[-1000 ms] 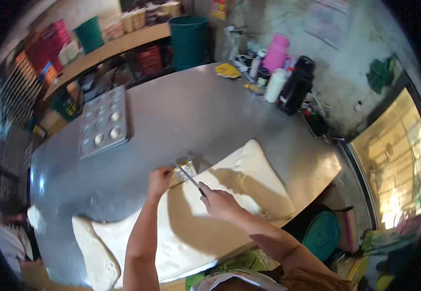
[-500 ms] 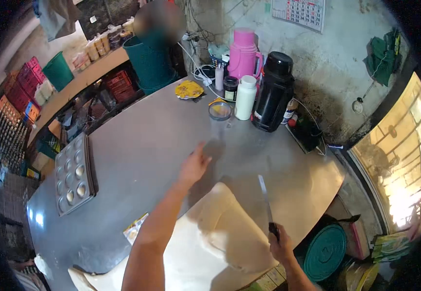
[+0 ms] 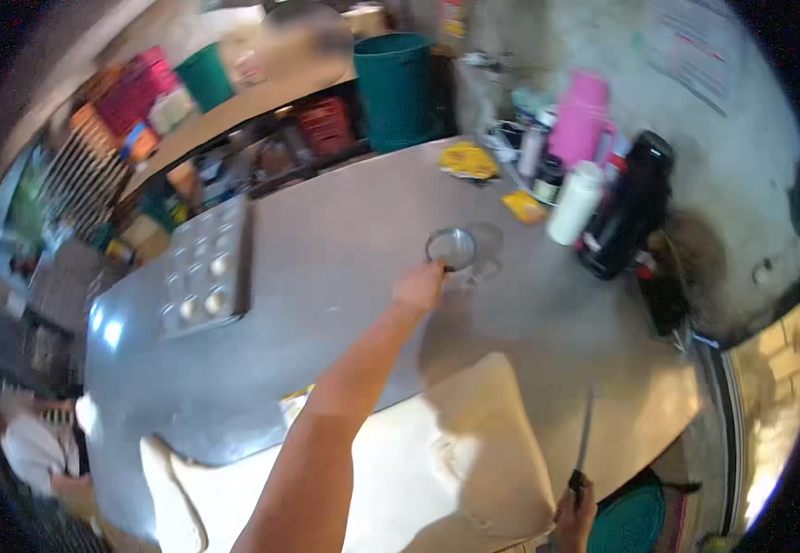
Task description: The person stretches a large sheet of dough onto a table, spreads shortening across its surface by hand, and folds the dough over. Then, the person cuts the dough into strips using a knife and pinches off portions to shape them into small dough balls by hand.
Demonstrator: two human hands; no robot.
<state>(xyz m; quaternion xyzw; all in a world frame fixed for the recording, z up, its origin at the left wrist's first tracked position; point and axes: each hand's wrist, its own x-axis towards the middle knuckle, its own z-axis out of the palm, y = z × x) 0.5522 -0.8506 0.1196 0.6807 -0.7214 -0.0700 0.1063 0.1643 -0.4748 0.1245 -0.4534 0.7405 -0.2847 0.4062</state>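
Note:
Out over the metal table (image 3: 326, 263), my left hand (image 3: 420, 286) is closed on the near edge of a round clear container (image 3: 451, 249) with a dark rim. Its contents cannot be made out. At the lower right, my right hand (image 3: 577, 514) grips the dark handle of a long, thin knife (image 3: 586, 429), its blade pointing away from me. Between and below my hands lies a broad sheet of pale dough (image 3: 391, 479), folded over at its right part and rolled up at its left end. My left forearm crosses above the dough.
A muffin tin (image 3: 201, 267) stands at the table's left. Toward the back right are a yellow packet (image 3: 524, 207), a white bottle (image 3: 576, 203), a pink flask (image 3: 580, 120) and a black flask (image 3: 630, 207). A green bin (image 3: 395, 92) stands behind. Another person (image 3: 35, 452) shows at lower left.
My left hand has reached forward and taken hold of the round container, which has come away from the bottles toward me. The knife stays in my right hand. The whole view has shifted.

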